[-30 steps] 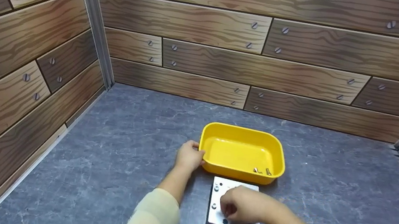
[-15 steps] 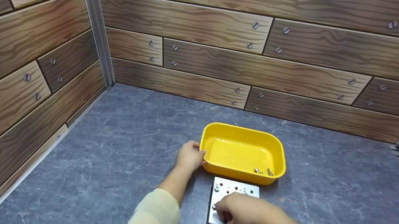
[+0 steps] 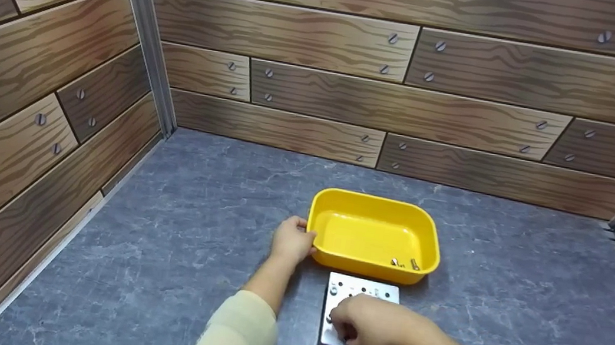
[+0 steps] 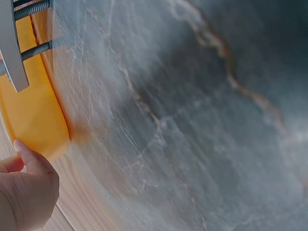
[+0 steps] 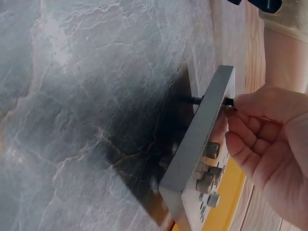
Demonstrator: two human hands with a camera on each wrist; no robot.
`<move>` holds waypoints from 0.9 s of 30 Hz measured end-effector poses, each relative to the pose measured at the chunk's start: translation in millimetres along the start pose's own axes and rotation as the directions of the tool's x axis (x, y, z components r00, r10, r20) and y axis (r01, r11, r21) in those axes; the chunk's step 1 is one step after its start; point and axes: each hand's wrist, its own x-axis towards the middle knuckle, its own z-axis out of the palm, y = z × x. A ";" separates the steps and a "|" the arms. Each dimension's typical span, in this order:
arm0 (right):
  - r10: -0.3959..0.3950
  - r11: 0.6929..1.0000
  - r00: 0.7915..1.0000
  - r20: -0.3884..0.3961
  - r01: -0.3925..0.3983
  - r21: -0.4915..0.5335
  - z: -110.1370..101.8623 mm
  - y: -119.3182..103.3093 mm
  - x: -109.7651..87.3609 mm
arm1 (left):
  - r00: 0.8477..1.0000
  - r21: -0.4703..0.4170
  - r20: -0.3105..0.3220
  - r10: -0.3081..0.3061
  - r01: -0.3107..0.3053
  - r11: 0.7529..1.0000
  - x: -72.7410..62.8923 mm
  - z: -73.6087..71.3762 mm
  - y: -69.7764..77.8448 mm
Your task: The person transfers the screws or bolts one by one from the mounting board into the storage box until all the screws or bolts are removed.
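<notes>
From the head, the left hand (image 3: 292, 245) pinches the end of a smooth, round-cornered yellow tray (image 3: 365, 233) holding a few shiny screws (image 3: 395, 262), while the curled right hand (image 3: 373, 326) hides much of a flat metal plate (image 3: 328, 337) near the tray on the marbled grey table (image 3: 186, 239). The left wrist view cuts off tray and plate. In the right wrist view, thumb and fingers pinch a dark bolt (image 5: 230, 102) set through the plate, its top hidden by fingertips.
</notes>
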 end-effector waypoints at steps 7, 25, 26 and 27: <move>-0.028 0.999 1.000 0.011 0.029 -0.015 -1.3 -1.4 -0.3 | 1.000 0.003 0.002 0.000 0.000 1.000 0.8 0.2 -0.9; 0.000 0.997 1.000 -0.030 0.002 0.078 -33.6 0.1 -8.0 | 1.000 0.018 -0.006 0.018 -0.018 1.000 3.0 0.3 -1.4; 0.007 0.996 0.999 -0.032 -0.004 0.089 -34.7 0.8 -8.3 | 1.000 0.018 -0.006 0.021 -0.021 1.000 3.1 0.4 -1.6; 0.017 0.995 0.999 -0.032 -0.013 0.101 -35.9 1.3 -8.7 | 1.000 0.017 -0.006 0.023 -0.023 1.000 2.9 0.3 -1.4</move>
